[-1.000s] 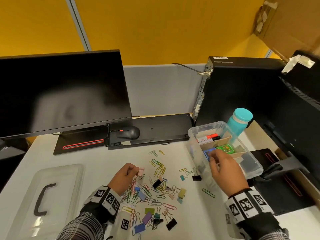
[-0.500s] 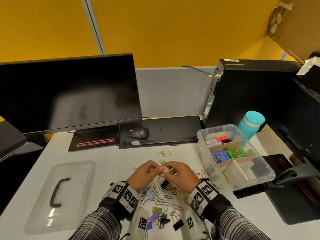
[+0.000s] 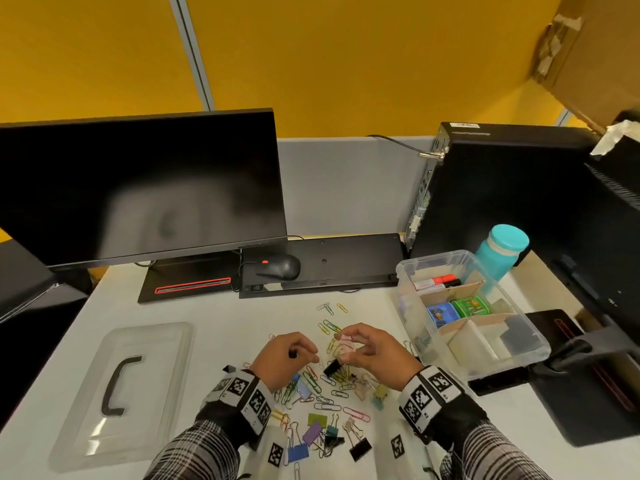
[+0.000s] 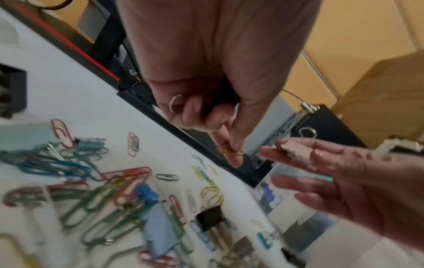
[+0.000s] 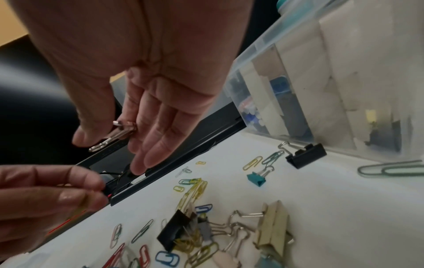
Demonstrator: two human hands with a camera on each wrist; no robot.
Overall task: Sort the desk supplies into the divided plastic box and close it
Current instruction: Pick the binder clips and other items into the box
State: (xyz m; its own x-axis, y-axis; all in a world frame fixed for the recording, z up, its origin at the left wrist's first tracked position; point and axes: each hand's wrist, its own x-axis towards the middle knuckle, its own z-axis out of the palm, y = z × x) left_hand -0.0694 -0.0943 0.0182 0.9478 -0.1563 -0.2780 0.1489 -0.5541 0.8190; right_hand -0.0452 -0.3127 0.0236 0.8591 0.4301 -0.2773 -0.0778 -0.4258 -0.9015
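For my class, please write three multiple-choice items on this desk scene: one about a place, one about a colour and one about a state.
1. Where does the clear plastic lid with the black handle lie?
A. On the box
B. On the white desk, left of the left hand
C. On the monitor stand

2. What colour is the small binder clip in the grip of the right hand?
A. Pale pink
B. Black
C. Blue

3. In what state is the divided clear plastic box?
A. Shut under its lid
B. Tipped on its side
C. Upright and open

Answers:
1 B: the lid lies flat on the desk, apart from the box.
2 A: the pinched clip is pale pink.
3 C: the box's compartments show from above.
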